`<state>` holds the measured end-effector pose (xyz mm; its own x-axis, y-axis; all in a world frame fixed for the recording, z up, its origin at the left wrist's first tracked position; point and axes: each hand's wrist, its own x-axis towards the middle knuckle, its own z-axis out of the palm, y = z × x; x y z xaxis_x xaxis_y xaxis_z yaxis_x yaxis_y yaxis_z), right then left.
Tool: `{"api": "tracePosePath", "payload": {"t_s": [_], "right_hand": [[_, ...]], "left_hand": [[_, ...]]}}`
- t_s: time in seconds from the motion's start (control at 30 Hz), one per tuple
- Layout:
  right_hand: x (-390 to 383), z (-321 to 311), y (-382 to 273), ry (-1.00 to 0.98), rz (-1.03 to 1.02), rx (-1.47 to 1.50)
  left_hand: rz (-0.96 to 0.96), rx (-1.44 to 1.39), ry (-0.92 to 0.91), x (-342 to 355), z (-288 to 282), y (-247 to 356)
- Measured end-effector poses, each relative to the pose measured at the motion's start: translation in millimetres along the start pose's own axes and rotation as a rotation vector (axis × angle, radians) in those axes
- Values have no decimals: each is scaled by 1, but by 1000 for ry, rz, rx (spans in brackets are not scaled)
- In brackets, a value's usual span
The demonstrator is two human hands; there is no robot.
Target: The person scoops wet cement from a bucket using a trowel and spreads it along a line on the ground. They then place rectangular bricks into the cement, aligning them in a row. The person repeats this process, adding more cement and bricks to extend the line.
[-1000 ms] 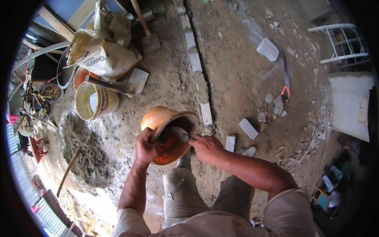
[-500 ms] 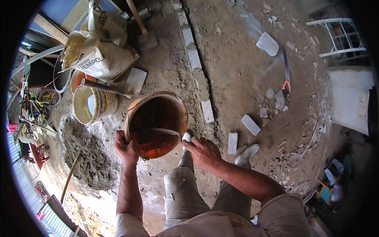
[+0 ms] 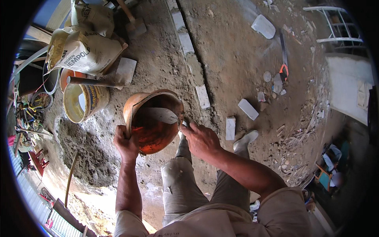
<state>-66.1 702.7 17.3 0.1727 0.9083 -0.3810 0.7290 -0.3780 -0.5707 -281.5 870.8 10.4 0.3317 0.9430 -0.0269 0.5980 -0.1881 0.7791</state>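
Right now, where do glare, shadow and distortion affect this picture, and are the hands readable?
Head view, lower left: glare washes out ground below the grey heap; head view, lower right: dim shapes, hard to make out; head view, centre: shadow darkens the upper inside of the bucket, while the left hand and right hand read clearly; head view, rim: fisheye bending, fading into black.

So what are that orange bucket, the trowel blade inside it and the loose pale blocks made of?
The orange bucket looks like dull, grimy plastic: orange shows inside and out. The trowel blade is probably metal, since it's thin and flat; its finish looks grey and smeared. The loose pale blocks seem matte, perhaps lightweight concrete, given their even colour and crisp edges; stone remains possible.
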Motion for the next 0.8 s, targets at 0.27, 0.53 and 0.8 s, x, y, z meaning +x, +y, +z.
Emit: {"api": "tracePosePath", "payload": {"t_s": [0.27, 0.53, 0.8], "right_hand": [[-2, 34, 30, -283, 31, 194], [-66, 74, 83, -243, 19, 684], [-186, 77, 166, -213, -34, 621]], "left_hand": [[22, -93, -320, -15, 20, 11], [-130, -182, -156, -61, 47, 8], [-464, -263, 196, -193, 107, 61]]}}
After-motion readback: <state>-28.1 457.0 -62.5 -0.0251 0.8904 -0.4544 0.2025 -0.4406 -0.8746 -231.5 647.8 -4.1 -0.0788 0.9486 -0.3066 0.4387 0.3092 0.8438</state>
